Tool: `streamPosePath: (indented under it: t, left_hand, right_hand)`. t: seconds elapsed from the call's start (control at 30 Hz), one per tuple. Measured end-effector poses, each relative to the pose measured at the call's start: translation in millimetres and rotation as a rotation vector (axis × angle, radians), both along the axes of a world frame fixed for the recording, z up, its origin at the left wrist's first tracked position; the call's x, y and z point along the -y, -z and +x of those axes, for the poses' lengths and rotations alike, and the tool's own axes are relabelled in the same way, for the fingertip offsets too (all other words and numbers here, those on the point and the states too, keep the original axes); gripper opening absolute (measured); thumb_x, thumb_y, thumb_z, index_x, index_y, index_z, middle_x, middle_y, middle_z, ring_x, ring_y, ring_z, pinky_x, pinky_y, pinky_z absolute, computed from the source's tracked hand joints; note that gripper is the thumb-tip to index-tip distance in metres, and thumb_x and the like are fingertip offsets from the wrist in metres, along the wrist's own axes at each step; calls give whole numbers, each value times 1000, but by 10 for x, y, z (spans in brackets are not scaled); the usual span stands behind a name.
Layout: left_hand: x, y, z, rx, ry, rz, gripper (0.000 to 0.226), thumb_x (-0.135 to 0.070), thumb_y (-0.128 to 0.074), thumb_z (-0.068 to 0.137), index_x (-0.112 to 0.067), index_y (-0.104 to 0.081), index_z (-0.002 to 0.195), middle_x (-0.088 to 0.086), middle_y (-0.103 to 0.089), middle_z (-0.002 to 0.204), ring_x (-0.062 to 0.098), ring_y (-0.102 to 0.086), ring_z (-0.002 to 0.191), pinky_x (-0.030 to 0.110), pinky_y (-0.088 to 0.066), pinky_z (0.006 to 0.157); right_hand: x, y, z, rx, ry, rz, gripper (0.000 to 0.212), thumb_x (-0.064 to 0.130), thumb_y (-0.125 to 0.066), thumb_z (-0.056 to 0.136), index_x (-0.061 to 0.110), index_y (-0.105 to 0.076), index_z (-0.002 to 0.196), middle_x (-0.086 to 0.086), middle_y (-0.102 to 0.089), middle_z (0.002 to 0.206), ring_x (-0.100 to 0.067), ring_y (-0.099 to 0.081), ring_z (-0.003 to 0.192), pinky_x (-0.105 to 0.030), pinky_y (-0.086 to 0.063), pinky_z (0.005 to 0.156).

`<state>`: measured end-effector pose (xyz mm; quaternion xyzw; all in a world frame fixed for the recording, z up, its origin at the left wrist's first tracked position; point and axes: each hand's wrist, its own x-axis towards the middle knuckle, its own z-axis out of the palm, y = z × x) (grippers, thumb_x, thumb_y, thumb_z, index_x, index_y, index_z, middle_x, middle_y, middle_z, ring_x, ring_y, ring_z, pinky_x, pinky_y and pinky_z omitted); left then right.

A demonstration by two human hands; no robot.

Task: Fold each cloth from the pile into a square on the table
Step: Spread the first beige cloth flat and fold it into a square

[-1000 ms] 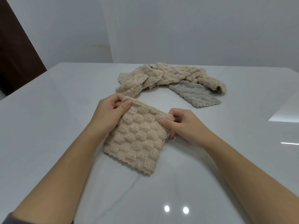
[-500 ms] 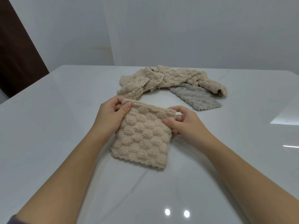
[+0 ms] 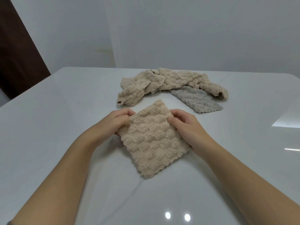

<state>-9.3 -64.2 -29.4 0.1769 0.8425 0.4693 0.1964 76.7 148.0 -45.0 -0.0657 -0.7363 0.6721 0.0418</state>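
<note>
1. We are holding the folded beige fluffy bubble-textured cloth (image 3: pixel 151 140) near the middle of the glossy white marble-look table (image 3: pixel 56 111), its far edge lifted and its near corner pointing toward 6 o'clock, touching or just above the tabletop.
2. Our left hand (image 3: pixel 116 124) is pinching the far-left corner at about 10 o'clock of the cloth, clenched on the fabric; our right hand (image 3: pixel 186 125) is gripping the far-right edge at about 2 o'clock, thumb on top.
3. The loose pile of beige fluffy cloths (image 3: pixel 170 83) is lying at 12 o'clock, well apart from our hands, with a grey fluffy cloth (image 3: pixel 196 101) poking out at about 1 o'clock.
4. To do this step well, we are judging that the layers need even tension from both pinches — corners matched before lowering.
5. We should be squaring it to the table edge — it is sitting rotated — then pressing it flat, since the thick pile will likely spring open.
</note>
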Motion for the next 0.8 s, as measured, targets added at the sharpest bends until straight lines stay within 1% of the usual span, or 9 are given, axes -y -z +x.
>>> streamPosePath:
  t: [0.07, 0.17, 0.27, 0.37, 0.47, 0.6, 0.67, 0.73, 0.8]
  left_hand:
    - [-10, -14, 40, -20, 42, -26, 17, -48, -57, 87, -32, -62, 91, -16, -62, 82, 6, -62, 83, 20, -42, 69]
    - [-59, 50, 117, -54, 65, 46, 52, -72, -56, 77, -25, -66, 97, -7, -71, 94, 12, -67, 86, 33, -52, 79]
    - [-113, 106, 133, -134, -35, 139, 27, -44, -66, 84, -17, -66, 88, -6, -67, 75, 8, -63, 68, 27, -49, 64]
    - [-121, 73, 89, -97, -206, 303, 8, -21, -66, 88, -17, -60, 84, -6, -65, 70, 7, -61, 61, 19, -48, 53]
    - [3, 25, 58, 40, -143, 393, 32, -10, -60, 62, -18, -56, 93, -4, -66, 72, 8, -63, 62, 20, -49, 52]
    - [138, -17, 69, 237, 226, 238, 40, -26, -71, 59, -20, -63, 98, 3, -69, 88, 11, -68, 74, 22, -53, 58]
    - [126, -30, 31, 311, 225, 258, 34, -44, -69, 66, -24, -68, 93, 2, -69, 89, 11, -63, 67, 22, -50, 56]
    - [76, -31, 6, 309, 185, 223, 52, -60, -64, 69, -24, -66, 106, 0, -69, 97, 14, -57, 71, 23, -46, 59]
    - [-17, 2, 63, 253, 224, 122, 54, -55, -67, 73, -23, -63, 116, -2, -70, 104, 22, -61, 81, 29, -50, 68]
  right_hand:
    - [18, -13, 9, -28, -71, 65, 20, 13, -49, 99, 21, -66, 106, -7, -72, 99, -17, -70, 85, -30, -58, 74]
    - [71, 1, 21, -51, -151, 123, 19, 18, -49, 100, 22, -64, 111, -12, -70, 101, -19, -69, 85, -37, -57, 77]
    - [71, -2, 29, -24, -182, 132, 24, 26, -65, 91, 26, -62, 115, -9, -71, 101, -18, -71, 87, -36, -59, 77]
    - [-3, -31, 39, 69, -192, 175, 42, 17, -80, 77, 21, -60, 114, -3, -73, 101, -14, -71, 85, -26, -58, 72]
    - [-73, -48, 10, 113, -48, -9, 34, 1, -76, 77, 5, -62, 108, -20, -71, 102, -27, -68, 82, -36, -57, 74]
    - [-113, -103, -17, 73, 28, -224, 10, 5, -66, 87, 13, -70, 92, -14, -73, 93, -24, -69, 79, -40, -56, 79]
    - [-104, -137, 9, 102, -69, -175, 11, 10, -63, 90, 16, -71, 95, -8, -74, 91, -21, -70, 79, -36, -58, 76]
    - [-72, -137, 29, 95, -166, -35, 16, 13, -67, 89, 23, -70, 101, -2, -74, 90, -13, -69, 78, -28, -56, 73]
    - [-25, -111, 11, 65, -188, 69, 27, 17, -72, 85, 29, -67, 109, -2, -71, 89, -11, -66, 78, -27, -54, 75]
